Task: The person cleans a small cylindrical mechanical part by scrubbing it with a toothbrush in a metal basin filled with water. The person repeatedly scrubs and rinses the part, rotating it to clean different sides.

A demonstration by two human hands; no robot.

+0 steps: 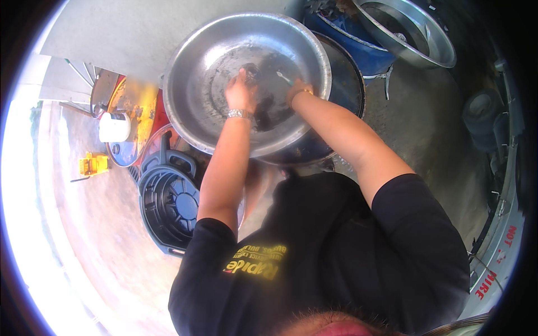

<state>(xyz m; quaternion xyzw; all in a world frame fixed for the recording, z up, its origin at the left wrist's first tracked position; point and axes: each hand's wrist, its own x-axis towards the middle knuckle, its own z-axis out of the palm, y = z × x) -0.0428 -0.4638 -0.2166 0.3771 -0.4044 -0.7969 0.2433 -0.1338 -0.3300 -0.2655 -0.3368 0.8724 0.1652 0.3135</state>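
A wide, round metal basin [193, 112] lies in front of me, its bottom wet and smeared with dark grime. Inside it, my left hand [240, 92] has its fingers closed around a small dark part [251, 69], mostly hidden by the hand; its exact kind cannot be made out. To the right, my right hand [299, 92] grips a slim tool [284, 77] with a pale tip and a greenish shaft. That tip points left, toward the dark part, with a gap between them.
The basin rests on a dark drum [348, 84]. Behind on the right, a second metal basin [439, 42] sits by a blue drum [358, 47]. To the left are a black drain pan [150, 208], a white tub [114, 127] on a stained yellow drum lid [140, 103], and a yellow object [93, 163].
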